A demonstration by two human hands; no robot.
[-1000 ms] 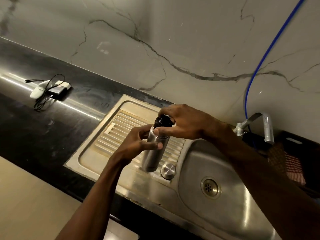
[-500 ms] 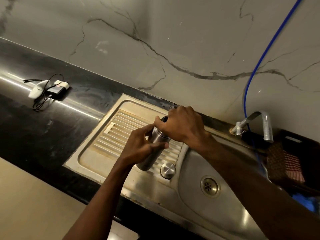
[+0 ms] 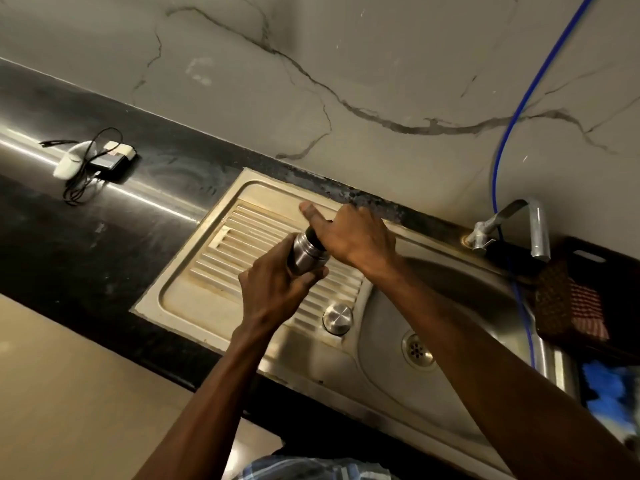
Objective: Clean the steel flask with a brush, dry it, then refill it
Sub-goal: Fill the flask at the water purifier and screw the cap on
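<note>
Fingers of left hand [image 3: 277, 289] grasp one steel flask [image 3: 306, 255]; right hand [image 3: 356, 237] clenches its top; one steel cap [image 3: 337, 318] lies alongside

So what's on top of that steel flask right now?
The right hand covers the steel flask at its dark neck. Whatever is beneath the palm is hidden. The left hand grips the body.

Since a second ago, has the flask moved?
Yes. The flask has tipped further, its mouth now leaning toward the back wall, its base swung away from the steel cap on the drainboard.
</note>
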